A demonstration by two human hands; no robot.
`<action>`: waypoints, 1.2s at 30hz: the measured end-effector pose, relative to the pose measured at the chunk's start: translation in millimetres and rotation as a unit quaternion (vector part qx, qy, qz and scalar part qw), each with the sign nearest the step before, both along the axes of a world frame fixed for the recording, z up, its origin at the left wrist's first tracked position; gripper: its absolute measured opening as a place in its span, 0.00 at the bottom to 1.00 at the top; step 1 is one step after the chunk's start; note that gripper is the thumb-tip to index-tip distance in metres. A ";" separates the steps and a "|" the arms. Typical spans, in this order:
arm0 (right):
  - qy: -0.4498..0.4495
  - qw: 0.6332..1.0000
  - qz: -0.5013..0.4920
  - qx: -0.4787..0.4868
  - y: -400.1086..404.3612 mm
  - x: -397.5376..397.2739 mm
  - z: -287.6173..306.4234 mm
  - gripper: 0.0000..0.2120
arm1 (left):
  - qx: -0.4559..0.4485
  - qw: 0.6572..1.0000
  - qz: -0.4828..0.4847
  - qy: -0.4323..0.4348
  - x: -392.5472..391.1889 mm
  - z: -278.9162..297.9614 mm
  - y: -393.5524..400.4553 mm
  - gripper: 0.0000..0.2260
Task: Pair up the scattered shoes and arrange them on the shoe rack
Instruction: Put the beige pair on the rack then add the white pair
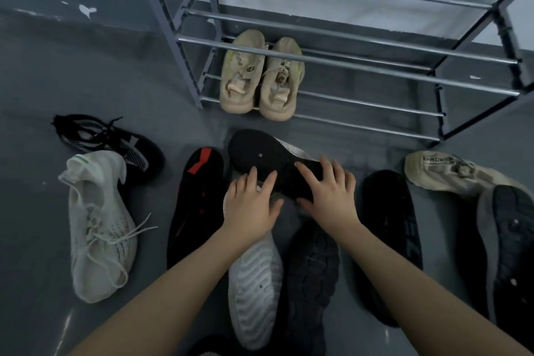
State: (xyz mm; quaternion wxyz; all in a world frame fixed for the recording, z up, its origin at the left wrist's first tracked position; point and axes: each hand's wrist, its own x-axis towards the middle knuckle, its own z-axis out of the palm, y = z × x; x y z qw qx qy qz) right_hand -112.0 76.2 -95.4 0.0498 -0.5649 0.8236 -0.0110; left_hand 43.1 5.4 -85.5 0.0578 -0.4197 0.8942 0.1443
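Observation:
A beige pair of shoes (260, 78) stands on the lowest bars of the metal shoe rack (375, 66). In front of it a black-soled shoe (260, 153) lies sole up on the floor. My right hand (329, 191) grips its near end, fingers over the sole and thumb below. My left hand (250, 205) rests with fingers apart on the heel of a white shoe (254, 283) lying sole up. Beside them lie a black and red sole (196, 205), a dark treaded sole (312, 277) and a black sole (390, 234).
To the left lie a white laced sneaker (98, 225) and a black knit sneaker (115, 141). At the right are a beige sneaker (445, 173) and a grey-edged sole (508, 246). The floor is grey. A grey and white wall stands behind the rack.

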 end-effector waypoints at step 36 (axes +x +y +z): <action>-0.284 0.932 -0.203 -0.101 49.2 51.1 37.5 0.12 | 0.305 0.845 0.254 0.360 28.6 37.7 68.4 0.25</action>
